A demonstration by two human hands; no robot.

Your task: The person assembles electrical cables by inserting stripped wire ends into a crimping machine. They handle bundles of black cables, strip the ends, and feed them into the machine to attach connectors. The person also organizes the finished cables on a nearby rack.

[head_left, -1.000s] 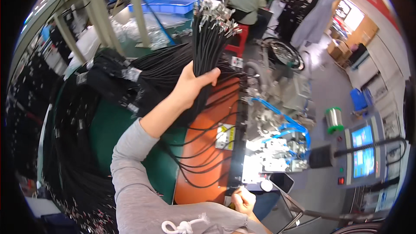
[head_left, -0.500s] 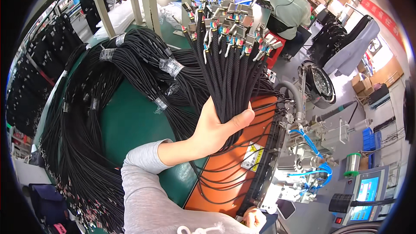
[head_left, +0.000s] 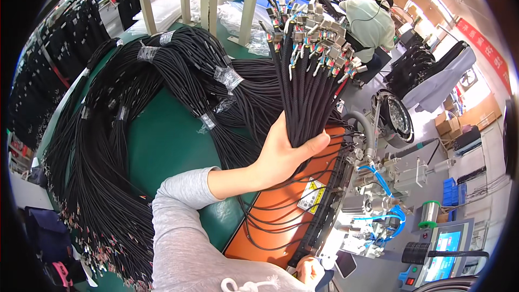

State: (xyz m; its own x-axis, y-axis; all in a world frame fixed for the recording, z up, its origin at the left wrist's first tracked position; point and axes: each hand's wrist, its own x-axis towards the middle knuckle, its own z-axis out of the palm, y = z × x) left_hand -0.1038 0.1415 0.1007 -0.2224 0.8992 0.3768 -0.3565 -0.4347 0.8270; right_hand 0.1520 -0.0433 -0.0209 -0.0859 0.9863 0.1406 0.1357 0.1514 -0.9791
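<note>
My left hand is closed around a thick bundle of black braided cables, holding it upright above the table. Metal connectors with short coloured wires fan out at the top of the bundle. Below the grip, cables hang in loops over an orange panel that carries a yellow and white label. Low in the picture, my right hand is curled next to the panel's near edge. Its fingers are partly hidden, and what they hold, if anything, does not show.
Large coils of black cable, tied with clear wrap, cover much of the green table. To the right stands a metal machine with blue tubes, beside a wire spool and a lit screen. A person sits beyond.
The view has turned slightly. In the picture, my left hand and the cable bundle have shifted right, the grip unchanged. My right hand stays near the panel's near edge.
</note>
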